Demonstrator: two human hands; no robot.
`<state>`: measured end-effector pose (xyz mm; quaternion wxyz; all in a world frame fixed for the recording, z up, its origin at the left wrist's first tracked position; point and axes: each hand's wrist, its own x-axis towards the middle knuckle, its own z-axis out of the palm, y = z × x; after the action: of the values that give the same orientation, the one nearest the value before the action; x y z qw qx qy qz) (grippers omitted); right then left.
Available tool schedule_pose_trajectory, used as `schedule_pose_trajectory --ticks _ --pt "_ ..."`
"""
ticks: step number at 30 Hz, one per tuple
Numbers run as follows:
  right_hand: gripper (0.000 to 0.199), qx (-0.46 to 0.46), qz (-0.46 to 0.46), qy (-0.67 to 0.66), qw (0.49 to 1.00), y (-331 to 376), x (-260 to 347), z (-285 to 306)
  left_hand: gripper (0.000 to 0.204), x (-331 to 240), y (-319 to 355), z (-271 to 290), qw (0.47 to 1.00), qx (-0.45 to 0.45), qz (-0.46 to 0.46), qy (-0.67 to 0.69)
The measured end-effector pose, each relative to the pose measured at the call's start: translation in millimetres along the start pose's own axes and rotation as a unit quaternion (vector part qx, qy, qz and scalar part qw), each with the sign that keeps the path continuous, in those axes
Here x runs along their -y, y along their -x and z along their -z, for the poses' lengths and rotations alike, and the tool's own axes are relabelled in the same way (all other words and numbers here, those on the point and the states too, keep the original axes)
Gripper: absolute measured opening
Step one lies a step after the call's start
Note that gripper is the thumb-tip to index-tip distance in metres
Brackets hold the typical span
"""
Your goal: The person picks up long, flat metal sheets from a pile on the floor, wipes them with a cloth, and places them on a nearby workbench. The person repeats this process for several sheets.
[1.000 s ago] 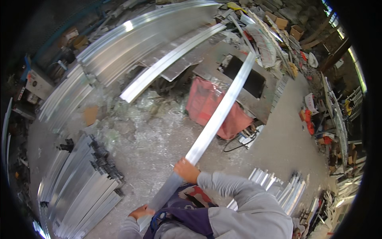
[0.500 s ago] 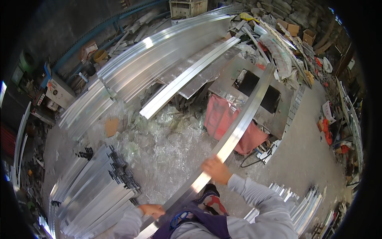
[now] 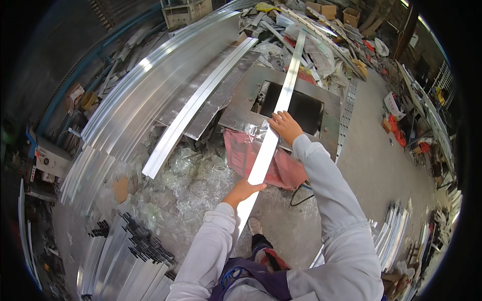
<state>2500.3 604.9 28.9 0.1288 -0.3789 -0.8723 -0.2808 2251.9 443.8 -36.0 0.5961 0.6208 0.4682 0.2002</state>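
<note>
A long, bright aluminium profile (image 3: 264,153) runs from beside my body up and away across a metal-topped table (image 3: 241,113) with a dark rectangular opening (image 3: 293,106). My left hand (image 3: 243,191) is closed around its nearer part, thumb lying over the top. Farther along, my right hand (image 3: 286,126) grips its right side, with fingers bent over the upper face near the table's front edge. Below that edge hangs a red cloth (image 3: 243,155), partly covered by the profile. To the left, another silver profile (image 3: 201,106) rests on a metal sheet.
A large stack of long profiles (image 3: 150,85) stands at the left. Bundled profiles (image 3: 128,256) lie at lower left, others (image 3: 394,233) at lower right. Crumpled clear plastic film (image 3: 188,183) covers floor left of the table. Scrap and cardboard boxes (image 3: 329,11) are piled at the back.
The profile has moved forward and turned to point more directly away from me. Both hands have gone forward with it, the left from beside my waist. The head view has shifted too.
</note>
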Motion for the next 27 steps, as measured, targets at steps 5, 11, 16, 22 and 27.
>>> schedule_pose_trajectory --ticks 5,11,16,22,27 --pt "0.009 0.088 0.134 -0.091 0.983 24.1 74.2 -6.4 0.062 66.1 89.3 -15.5 0.998 0.012 0.045 0.038" --pt "0.02 0.159 0.187 -0.29 0.925 81.4 276.5 59.4 0.088 161.9 305.1 -42.5 0.973 0.008 0.213 0.092" --pt "0.013 0.11 0.168 -0.365 0.909 129.6 443.7 133.4 0.087 245.3 475.2 -64.4 0.916 0.063 0.366 0.15" --pt "0.013 0.118 0.191 -0.441 0.869 143.9 547.2 198.3 0.086 280.0 601.8 -66.2 0.876 0.063 0.459 0.138" --pt "0.013 0.027 0.159 -0.401 0.902 132.1 499.2 170.3 0.086 258.6 541.1 -56.4 0.891 0.063 0.44 0.087"
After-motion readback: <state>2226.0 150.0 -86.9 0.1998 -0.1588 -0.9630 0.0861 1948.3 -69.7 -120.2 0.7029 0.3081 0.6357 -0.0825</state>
